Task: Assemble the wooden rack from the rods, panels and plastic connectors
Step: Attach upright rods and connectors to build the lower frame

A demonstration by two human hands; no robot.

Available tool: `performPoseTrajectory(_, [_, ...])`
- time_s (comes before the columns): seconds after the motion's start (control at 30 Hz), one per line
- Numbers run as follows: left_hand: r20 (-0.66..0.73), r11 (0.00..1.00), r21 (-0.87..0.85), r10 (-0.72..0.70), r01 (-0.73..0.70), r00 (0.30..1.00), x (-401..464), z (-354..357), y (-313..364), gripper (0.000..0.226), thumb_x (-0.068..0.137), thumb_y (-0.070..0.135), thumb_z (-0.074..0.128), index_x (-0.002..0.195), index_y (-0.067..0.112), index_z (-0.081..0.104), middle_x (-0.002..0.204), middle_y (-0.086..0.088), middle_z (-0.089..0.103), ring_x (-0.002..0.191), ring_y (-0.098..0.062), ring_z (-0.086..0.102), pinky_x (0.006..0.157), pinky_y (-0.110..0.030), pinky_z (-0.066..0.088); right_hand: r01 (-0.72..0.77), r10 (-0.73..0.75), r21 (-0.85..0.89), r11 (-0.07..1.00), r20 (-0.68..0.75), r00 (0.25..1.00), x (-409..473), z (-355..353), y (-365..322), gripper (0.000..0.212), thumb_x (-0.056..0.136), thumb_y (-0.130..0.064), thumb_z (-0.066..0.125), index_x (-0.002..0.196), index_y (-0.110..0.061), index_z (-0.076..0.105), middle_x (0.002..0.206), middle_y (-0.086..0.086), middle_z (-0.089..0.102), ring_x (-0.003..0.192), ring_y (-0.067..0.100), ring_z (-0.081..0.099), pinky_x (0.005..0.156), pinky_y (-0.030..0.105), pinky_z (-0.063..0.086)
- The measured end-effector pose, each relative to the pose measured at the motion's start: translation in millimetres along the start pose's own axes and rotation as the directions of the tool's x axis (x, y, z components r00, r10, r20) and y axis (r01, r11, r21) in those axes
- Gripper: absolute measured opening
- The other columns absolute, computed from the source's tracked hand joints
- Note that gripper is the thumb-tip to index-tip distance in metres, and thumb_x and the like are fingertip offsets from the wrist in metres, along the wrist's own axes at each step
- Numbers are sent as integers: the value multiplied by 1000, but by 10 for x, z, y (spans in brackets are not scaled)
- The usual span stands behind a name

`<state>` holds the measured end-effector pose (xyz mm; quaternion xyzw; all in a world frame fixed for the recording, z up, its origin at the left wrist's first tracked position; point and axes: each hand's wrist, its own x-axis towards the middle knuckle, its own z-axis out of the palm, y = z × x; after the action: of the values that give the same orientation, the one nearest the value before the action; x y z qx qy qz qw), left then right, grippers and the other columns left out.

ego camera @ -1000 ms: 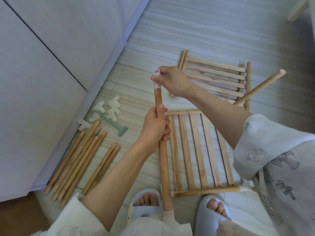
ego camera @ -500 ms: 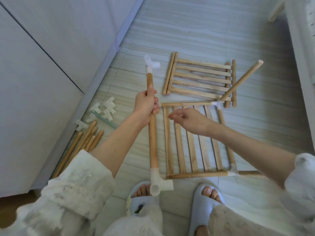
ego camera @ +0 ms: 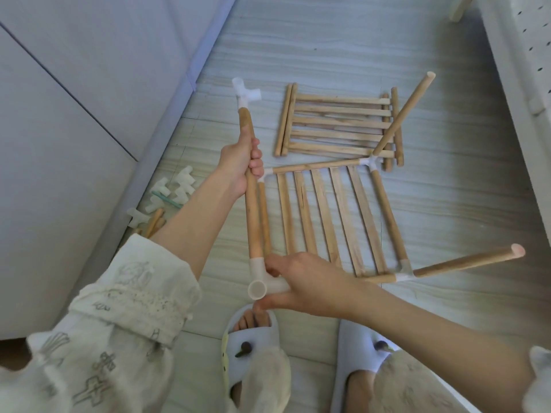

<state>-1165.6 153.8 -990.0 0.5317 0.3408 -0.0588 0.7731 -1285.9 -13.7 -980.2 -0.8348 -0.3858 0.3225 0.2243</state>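
Note:
My left hand (ego camera: 242, 162) grips a wooden rod (ego camera: 252, 216) that carries a white plastic connector at each end. The far connector (ego camera: 246, 93) points up and away. My right hand (ego camera: 301, 281) pinches the near connector (ego camera: 261, 286) between thumb and fingers, at the near left corner of a slatted wooden panel (ego camera: 325, 216) lying on the floor. That panel has rods along its sides, white connectors at its right corners (ego camera: 369, 160), and two rods sticking up and out (ego camera: 465, 262).
A second slatted panel (ego camera: 337, 123) lies farther away on the tiled floor. Loose white connectors (ego camera: 176, 189), a green tool and spare rods (ego camera: 155, 223) sit at the left by the white cabinet (ego camera: 59, 114). My slippered feet (ego camera: 250, 338) are below.
My right hand has dropped from above the panel to the rod's near connector and taken hold of it. The rod has swung closer alongside the panel's left edge.

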Motion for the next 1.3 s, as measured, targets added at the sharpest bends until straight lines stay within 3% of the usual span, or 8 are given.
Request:
performPoseTrajectory(0.27, [-29, 999, -15, 52, -52, 998, 33, 46, -48, 44, 89, 55, 50, 70, 16, 40, 53, 6, 27, 38, -6, 21, 34, -17, 20, 211, -237, -128, 969, -239, 942, 50, 187, 171, 64, 82, -62, 35, 96, -4, 57, 56, 6, 57, 42, 21, 41, 44, 27, 30])
performPoseTrajectory(0.37, [-50, 997, -27, 68, -70, 996, 7, 81, -70, 40, 95, 46, 46, 71, 14, 41, 52, 5, 30, 35, -5, 22, 34, -17, 20, 191, -210, -98, 977, -259, 943, 52, 198, 202, 63, 81, -63, 34, 92, -5, 56, 56, 5, 57, 43, 24, 47, 43, 28, 32])
performPoseTrajectory(0.6, [12, 996, 34, 77, -78, 997, -52, 216, -126, 39, 98, 43, 41, 71, 14, 41, 51, 5, 31, 35, -5, 24, 33, -17, 21, 138, -169, -122, 983, -304, 938, 64, 214, 212, 52, 80, -64, 40, 70, -13, 46, 49, -8, 31, 39, 15, 32, 37, 19, 18])
performPoseTrajectory(0.7, [4, 997, 25, 69, -69, 998, -56, 190, -156, 37, 99, 40, 38, 73, 14, 41, 51, 6, 31, 35, -5, 25, 34, -17, 20, 145, -175, -122, 982, -295, 939, 80, 199, 218, 48, 80, -64, 40, 70, -17, 41, 49, -8, 32, 41, 16, 36, 39, 25, 27])
performPoseTrajectory(0.9, [0, 995, 61, 82, -82, 997, -101, 176, -161, 38, 100, 39, 36, 72, 14, 42, 48, 7, 33, 34, -5, 25, 34, -18, 22, 144, -171, -109, 984, -306, 937, 111, 214, 190, 49, 80, -57, 53, 67, -10, 53, 45, -4, 39, 40, 23, 47, 65, 27, 45])
performPoseTrajectory(1.03, [-14, 993, 91, 72, -71, 997, -75, 146, -115, 39, 101, 39, 33, 71, 14, 41, 52, 5, 32, 33, -5, 25, 33, -18, 22, 91, -109, -75, 993, -299, 948, 123, 199, 165, 44, 77, -58, 58, 71, -16, 44, 49, -11, 31, 44, 21, 45, 47, 15, 20])
performPoseTrajectory(1.17, [2, 993, 90, 71, -71, 997, -74, 162, -106, 37, 101, 38, 30, 75, 14, 40, 56, 3, 33, 33, -4, 26, 34, -17, 23, 33, -37, -19, 999, -332, 943, 106, 195, 165, 48, 74, -59, 66, 87, -14, 52, 57, -11, 47, 47, 9, 35, 46, 16, 20])
performPoseTrajectory(1.3, [5, 992, 102, 70, -71, 998, -84, 170, -105, 38, 102, 38, 29, 73, 14, 37, 56, 3, 31, 32, -5, 25, 33, -17, 22, 27, -35, -29, 999, -350, 936, 91, 190, 142, 54, 71, -61, 63, 91, -11, 57, 65, -3, 64, 45, 10, 36, 45, 14, 20])
